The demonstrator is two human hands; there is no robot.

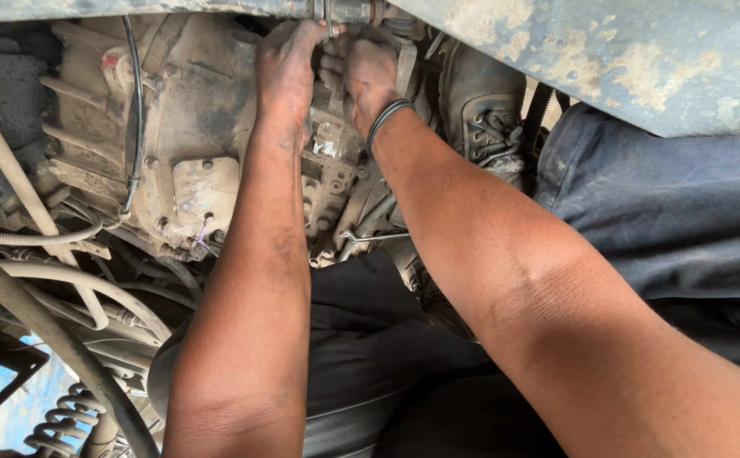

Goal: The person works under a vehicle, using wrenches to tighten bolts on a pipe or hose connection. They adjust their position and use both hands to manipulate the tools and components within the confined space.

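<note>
Both of my greasy hands reach far up to the top of a dirty gearbox housing [192, 110]. My left hand [288, 64] has its fingers curled around a small metal fitting [329, 19] at the upper edge, under a grey body panel [625, 51]. My right hand [366, 72], with a black band on the wrist, presses against the same spot just beside it. The fingertips of both hands are partly hidden behind the fitting and each other, and I cannot tell whether a tool is held.
A black cable [137, 110] runs down the housing. Pale hoses [56, 280] and a thick black hose [56, 339] cross the lower left, above a coil spring [64, 420]. A person's dark boot [480, 110] and dark blue trousers [667, 212] lie at right. A thin wire hook [370, 239] hangs near centre.
</note>
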